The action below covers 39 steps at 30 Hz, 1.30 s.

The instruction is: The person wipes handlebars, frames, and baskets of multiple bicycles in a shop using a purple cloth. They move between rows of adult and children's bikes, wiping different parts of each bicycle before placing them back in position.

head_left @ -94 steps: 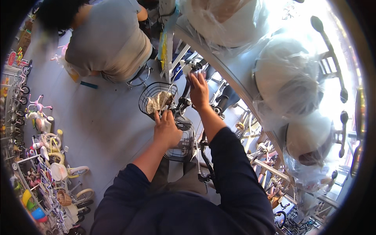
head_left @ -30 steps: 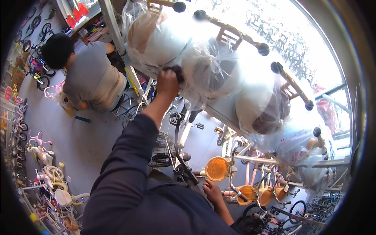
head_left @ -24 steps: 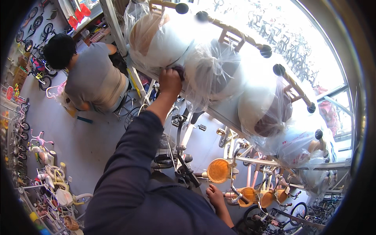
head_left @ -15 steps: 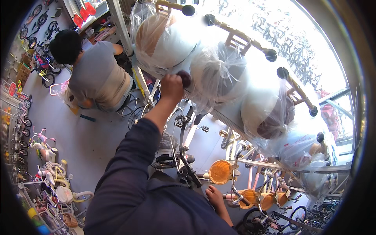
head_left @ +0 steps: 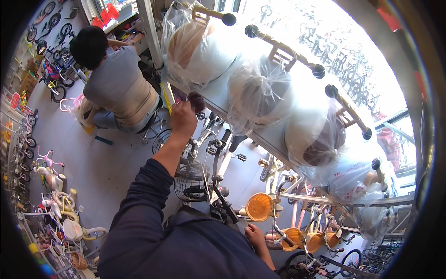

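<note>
My left hand (head_left: 185, 118) is closed around a dark reddish-brown rounded thing (head_left: 196, 102), mostly plain to see beyond the fingers; its exact kind I cannot make out. It is held at the near edge of a raised shelf (head_left: 217, 98), below a plastic-wrapped white and tan rounded object (head_left: 197, 51). Low on the right, my right hand (head_left: 255, 235) hangs with its fingers curled in, showing nothing in them. Close by it is an orange wicker basket (head_left: 259, 207) on a bike's front.
More bagged rounded objects (head_left: 260, 90) with bar-like frames line the shelf. Bicycles with a black wire basket (head_left: 191, 181) stand below it. A seated person (head_left: 121, 81) in a grey shirt is at the left. Small children's bikes (head_left: 69, 209) crowd the far left.
My left hand has drawn back left and slightly down along the shelf edge, carrying the dark rounded thing. The seated person's arm has shifted toward the counter. My right hand stays low.
</note>
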Motion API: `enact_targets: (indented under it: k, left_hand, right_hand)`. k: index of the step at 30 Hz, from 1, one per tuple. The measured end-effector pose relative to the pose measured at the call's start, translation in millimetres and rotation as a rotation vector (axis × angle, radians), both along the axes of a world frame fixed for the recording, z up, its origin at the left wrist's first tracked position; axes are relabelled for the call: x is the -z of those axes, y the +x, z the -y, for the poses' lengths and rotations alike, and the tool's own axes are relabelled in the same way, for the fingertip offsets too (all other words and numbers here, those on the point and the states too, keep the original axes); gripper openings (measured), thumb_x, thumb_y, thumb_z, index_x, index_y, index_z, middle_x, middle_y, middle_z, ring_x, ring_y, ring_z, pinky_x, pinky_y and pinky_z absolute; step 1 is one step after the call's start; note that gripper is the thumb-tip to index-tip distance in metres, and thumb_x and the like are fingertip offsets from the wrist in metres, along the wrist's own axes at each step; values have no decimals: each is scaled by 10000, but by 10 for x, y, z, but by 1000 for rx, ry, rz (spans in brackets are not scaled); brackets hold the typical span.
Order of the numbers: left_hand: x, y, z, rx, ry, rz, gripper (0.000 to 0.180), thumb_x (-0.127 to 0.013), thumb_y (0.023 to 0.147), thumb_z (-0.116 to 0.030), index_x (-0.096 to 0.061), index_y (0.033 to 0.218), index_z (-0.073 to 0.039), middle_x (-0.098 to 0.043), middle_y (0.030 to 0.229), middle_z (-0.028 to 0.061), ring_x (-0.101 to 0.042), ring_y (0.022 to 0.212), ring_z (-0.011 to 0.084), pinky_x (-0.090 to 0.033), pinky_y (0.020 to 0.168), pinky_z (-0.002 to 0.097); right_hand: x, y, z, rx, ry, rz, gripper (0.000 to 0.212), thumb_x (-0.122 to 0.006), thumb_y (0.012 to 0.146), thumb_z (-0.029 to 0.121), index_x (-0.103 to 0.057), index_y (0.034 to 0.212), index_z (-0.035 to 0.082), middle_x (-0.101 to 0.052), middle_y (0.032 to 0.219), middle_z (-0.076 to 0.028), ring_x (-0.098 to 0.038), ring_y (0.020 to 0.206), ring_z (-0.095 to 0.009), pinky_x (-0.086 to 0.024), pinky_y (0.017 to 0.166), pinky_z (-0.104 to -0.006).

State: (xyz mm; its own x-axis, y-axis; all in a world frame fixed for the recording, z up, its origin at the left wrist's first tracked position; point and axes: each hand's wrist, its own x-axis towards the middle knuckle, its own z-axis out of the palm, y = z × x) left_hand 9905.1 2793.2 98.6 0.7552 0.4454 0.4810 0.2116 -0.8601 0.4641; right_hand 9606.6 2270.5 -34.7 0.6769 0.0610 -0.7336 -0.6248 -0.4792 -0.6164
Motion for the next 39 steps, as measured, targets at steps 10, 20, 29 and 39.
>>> enact_targets:
  k: [10, 20, 29, 39]
  left_hand:
    - [248, 599, 561, 223, 130, 223, 134, -637, 814, -111, -655, 930, -46, -673, 949, 132, -610, 949, 368, -485, 887, 474]
    - [-60, 59, 2099, 523, -335, -70, 142, -652, 836, -96, -646, 968, -44, -670, 956, 202, -648, 899, 428, -513, 798, 532]
    - [-396, -671, 3303, 1132, -371, -560, 309, -743, 870, -241, -781, 1097, -35, -746, 995, 196, -718, 967, 330, -558, 859, 416]
    - [33, -1184, 2965, 924, -612, -609, 479, -733, 940, -273, -654, 1307, 24, -715, 1180, 199, -720, 1051, 259, -573, 889, 350]
  right_hand:
    - [-256, -3, -96, -22, -87, 31, 599, -690, 968, 323, -564, 1404, -67, -724, 1228, -227, -715, 1116, -271, -543, 953, -351]
    - [-198, -254, -233, -110, -159, 109, 541, -680, 954, 378, -637, 1338, -2, -739, 1140, -203, -712, 1091, -306, -540, 939, -384]
    - [-1324, 804, -282, 360, -15, 712, 634, -751, 901, 255, -518, 1448, 36, -713, 1180, -224, -713, 1085, -309, -560, 913, -418]
    - [-1822, 2540, 393, 92, -529, 1116, 506, -677, 891, 122, -599, 1388, 69, -530, 1445, -305, -539, 1289, -483, -444, 1083, -489]
